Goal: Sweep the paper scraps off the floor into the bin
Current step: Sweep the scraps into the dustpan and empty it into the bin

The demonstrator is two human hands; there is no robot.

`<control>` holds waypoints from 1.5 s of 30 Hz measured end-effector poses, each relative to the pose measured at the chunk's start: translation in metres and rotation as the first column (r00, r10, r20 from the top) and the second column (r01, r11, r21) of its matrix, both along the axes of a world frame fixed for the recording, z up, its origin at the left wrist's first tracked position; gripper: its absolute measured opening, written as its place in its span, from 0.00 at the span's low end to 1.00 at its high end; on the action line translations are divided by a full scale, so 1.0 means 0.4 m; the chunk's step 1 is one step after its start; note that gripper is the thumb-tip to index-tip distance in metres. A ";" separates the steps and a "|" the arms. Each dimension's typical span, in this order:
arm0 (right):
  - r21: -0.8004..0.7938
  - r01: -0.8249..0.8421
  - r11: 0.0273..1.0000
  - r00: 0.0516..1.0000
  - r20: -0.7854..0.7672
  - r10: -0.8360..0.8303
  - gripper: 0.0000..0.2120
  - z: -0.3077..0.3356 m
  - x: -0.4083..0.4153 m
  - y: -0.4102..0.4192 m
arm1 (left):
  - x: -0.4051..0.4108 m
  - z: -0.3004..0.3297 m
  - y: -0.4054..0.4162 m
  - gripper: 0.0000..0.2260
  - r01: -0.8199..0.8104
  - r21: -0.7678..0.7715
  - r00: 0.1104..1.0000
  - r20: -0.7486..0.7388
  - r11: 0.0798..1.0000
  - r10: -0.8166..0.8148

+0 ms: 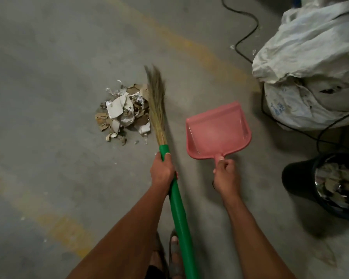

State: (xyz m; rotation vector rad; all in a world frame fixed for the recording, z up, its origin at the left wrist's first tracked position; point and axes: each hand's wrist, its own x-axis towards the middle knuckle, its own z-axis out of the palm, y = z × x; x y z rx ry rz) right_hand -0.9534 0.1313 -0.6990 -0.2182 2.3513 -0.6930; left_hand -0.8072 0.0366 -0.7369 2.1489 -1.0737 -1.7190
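The paper scraps (pixel 122 114) are gathered in one loose heap on the concrete floor (pixel 48 57), and everything else is placed from that heap. The broom (pixel 157 109) is gripped around its green handle by the left hand (pixel 162 170), its bristles touching the heap's right edge. The pink dustpan (pixel 218 130), its handle clasped in the curled fingers of the right hand (pixel 226 174), is held well to the right of the heap, mouth turned away from it. A stroke made now could scatter scraps leftward. The black bin (pixel 336 186) stands far right; light pieces could be spilled during the carry.
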 end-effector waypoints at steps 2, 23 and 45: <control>-0.006 0.021 1.000 1.000 0.014 -0.021 0.18 0.009 0.026 -0.030 | 0.027 0.055 0.020 0.10 -0.015 -0.036 0.997 -0.074 0.999 0.012; 0.024 -0.169 0.985 0.972 0.168 0.162 0.18 -0.107 0.152 -0.168 | 0.129 0.036 -0.112 0.12 -0.072 -0.087 0.978 -0.200 0.994 0.053; 0.210 -0.507 0.836 0.826 0.394 0.403 0.22 -0.401 0.245 -0.276 | 0.305 -0.114 -0.400 0.12 -0.479 -0.180 0.864 -0.270 0.859 0.425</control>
